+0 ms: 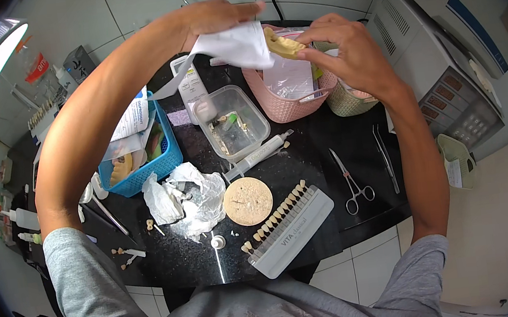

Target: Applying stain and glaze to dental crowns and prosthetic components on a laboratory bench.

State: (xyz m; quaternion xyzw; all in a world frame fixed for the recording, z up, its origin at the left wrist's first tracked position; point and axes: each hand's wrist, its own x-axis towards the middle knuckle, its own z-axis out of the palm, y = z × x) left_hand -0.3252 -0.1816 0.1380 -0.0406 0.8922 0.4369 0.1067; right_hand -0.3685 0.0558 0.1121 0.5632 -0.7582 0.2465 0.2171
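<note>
Head: right grip [344,45] pinches yellow cast [282,45]; left grip [212,18] at white sheet [234,43].

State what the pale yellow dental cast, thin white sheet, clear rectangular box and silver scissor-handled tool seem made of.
Pale yellow dental cast: likely plaster or stone; matte, opaque.
Thin white sheet: paper or cloth, unclear which; matte, with soft folds.
Clear rectangular box: probably plastic; smooth, see-through walls.
Silver scissor-handled tool: apparently steel; shiny, metallic-grey surface.

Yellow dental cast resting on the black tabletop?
No, the right hand grips the yellow dental cast at one end, beside a white sheet.
</note>
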